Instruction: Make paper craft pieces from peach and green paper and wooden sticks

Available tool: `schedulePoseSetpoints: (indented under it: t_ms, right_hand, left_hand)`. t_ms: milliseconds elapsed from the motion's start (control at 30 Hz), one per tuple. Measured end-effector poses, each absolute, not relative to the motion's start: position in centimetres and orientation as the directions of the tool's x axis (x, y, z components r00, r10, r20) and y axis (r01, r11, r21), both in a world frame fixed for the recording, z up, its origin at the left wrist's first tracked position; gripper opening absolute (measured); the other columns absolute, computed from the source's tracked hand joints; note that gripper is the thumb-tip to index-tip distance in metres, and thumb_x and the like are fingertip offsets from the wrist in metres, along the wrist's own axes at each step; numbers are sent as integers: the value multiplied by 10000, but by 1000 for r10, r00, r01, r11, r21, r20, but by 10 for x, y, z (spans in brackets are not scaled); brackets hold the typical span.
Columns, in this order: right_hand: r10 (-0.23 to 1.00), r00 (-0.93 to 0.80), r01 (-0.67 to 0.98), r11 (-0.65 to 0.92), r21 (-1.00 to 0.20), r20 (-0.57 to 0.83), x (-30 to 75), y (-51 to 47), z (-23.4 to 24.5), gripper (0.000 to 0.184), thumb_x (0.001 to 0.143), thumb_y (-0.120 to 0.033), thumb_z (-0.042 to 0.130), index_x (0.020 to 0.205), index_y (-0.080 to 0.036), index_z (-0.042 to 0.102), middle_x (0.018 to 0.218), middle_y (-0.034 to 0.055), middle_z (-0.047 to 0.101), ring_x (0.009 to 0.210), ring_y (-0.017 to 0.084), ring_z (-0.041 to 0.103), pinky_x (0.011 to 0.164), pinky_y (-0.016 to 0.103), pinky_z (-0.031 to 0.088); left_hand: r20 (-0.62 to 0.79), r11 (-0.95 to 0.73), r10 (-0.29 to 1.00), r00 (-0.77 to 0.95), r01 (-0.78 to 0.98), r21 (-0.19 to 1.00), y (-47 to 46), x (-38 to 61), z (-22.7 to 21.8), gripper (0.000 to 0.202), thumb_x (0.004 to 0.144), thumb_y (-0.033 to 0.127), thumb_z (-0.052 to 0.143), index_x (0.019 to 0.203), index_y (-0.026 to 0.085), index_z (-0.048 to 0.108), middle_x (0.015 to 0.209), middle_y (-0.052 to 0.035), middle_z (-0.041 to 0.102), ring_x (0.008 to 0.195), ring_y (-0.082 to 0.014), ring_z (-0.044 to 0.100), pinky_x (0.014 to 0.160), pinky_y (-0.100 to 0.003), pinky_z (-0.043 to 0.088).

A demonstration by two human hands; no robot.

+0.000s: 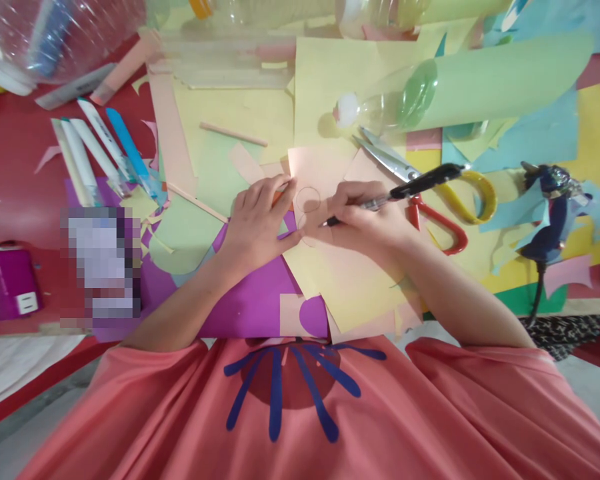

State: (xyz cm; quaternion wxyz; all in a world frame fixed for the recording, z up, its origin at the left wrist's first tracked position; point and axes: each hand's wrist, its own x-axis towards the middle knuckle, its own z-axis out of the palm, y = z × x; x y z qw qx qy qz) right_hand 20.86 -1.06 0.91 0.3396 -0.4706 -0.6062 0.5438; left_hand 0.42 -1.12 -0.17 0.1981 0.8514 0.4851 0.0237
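My right hand (367,212) is closed around a black and clear pen (423,181), its tip down on a peach sheet of paper (317,167). A drawn circle (309,199) shows on that sheet, and a second curved line lies just below it, partly covered by my hands. Flat on the sheet's left edge, my left hand (263,220) has its fingers spread and the thumb close to the pen tip. Something small and orange shows under its fingers, too hidden to name. Scissors (410,175) with yellow and red handles lie just beyond my right hand.
Several markers (93,153) and a pixelated rectangular object (103,263) lie at the left. A green-wrapped plastic bottle (480,87) rests at the upper right. A dark blue corded tool (550,220) lies at the far right. Coloured paper, including a purple sheet (250,293), covers much of the red table.
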Motion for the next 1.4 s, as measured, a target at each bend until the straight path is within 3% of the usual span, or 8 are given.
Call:
schedulePoseSetpoints:
  t_ms: [67,133,333,800,967,1067,1267,1400]
  right_hand:
    - [984,-155,256,-42,-966,-84,209,-10,9,233,766,-68,506,581,-205,469,559,-36,470,539,91,456,520,248,389]
    - [993,-102,286,-31,-958,-63,210,-9,8,206,769,-55,476,637,-201,536,617,-21,531,573,97,488,539,251,397]
    - [964,-247,367,1,-930,-97,215,-10,2,175,797,-107,500,730,-198,633,658,-4,604,580,108,492,543,264,390]
    - [969,-245,456,81,-886,-38,214,-7,-4,155,790,-163,535,670,-201,625,640,-9,633,540,99,495,503,250,409]
    - [965,-257,419,63,-906,-52,212,-11,4,169,793,-122,486,657,-199,552,733,11,673,592,98,554,546,252,450]
    - [957,-280,375,40,-926,-72,212,-12,6,179,812,-159,502,642,-210,491,684,3,623,635,108,568,577,257,463]
    - [965,-260,459,147,-876,26,211,-9,12,310,774,-232,564,550,-227,350,525,-38,418,511,91,362,498,272,335]
    - [943,-328,482,213,-850,50,207,-7,21,312,758,-268,529,540,-220,311,507,-45,358,472,78,289,478,278,273]
  left_hand:
    - [-156,-445,838,523,820,359,-11,4,0,645,872,397,543,1459,206,356,1461,-170,432,1354,-363,380,1067,-517,359]
    - [-149,-441,843,517,823,359,-12,4,0,650,873,392,543,1465,204,349,1468,-173,426,1362,-366,375,1075,-521,354]
    - [-138,-437,848,511,824,361,-12,3,0,656,884,409,524,1478,213,325,1476,-171,420,1365,-362,374,1072,-523,364]
    - [-131,-434,855,502,830,349,-12,3,-2,643,893,417,521,1471,205,335,1470,-173,425,1361,-355,378,1073,-504,361]
    - [-112,-454,849,516,822,344,-12,2,-5,651,892,424,519,1471,202,324,1474,-177,423,1351,-357,384,1063,-509,365]
    - [-105,-455,852,513,824,337,-12,2,-6,652,896,458,508,1468,200,330,1470,-177,428,1350,-351,385,1062,-501,366]
    - [-129,-442,853,506,831,336,-12,3,-4,655,898,460,506,1470,188,339,1474,-183,421,1360,-354,378,1072,-503,358]
    - [-136,-433,854,503,829,353,-11,3,-3,655,891,429,528,1475,205,336,1479,-169,414,1365,-354,373,1079,-505,352]
